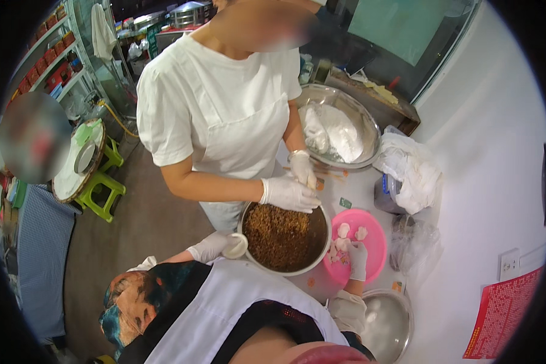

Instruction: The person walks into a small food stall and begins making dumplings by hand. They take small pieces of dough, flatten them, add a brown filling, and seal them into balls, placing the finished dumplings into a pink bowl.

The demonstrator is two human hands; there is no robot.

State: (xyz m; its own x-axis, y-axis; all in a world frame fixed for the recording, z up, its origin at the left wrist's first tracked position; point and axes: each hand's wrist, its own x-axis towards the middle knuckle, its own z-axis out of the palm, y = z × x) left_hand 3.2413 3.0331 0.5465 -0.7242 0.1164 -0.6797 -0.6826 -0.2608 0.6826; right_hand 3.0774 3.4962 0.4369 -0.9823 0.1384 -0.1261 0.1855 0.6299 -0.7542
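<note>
My left hand (209,247), in a white glove, holds a pale, round, shallow piece (235,246) at the near left side of a metal bowl. Whether it is a dough wrapper or a small dish I cannot tell. The metal bowl (320,237) contains a brown, crumbly filling (275,239). To its right is a pink plastic basin (376,236) with several pale dough pieces (344,230). My gloved right hand (357,260) reaches down into this basin, fingertips against the pieces; its grip is hidden from above.
Across the filling bowl stands a co-worker in a white apron (243,139), gloved hands (291,193) over its rim. A large metal basin (371,132) with white flour is beyond. Another metal bowl (389,323) sits by my right forearm. Left are green stools (98,195) and a flour-covered round tray (79,157).
</note>
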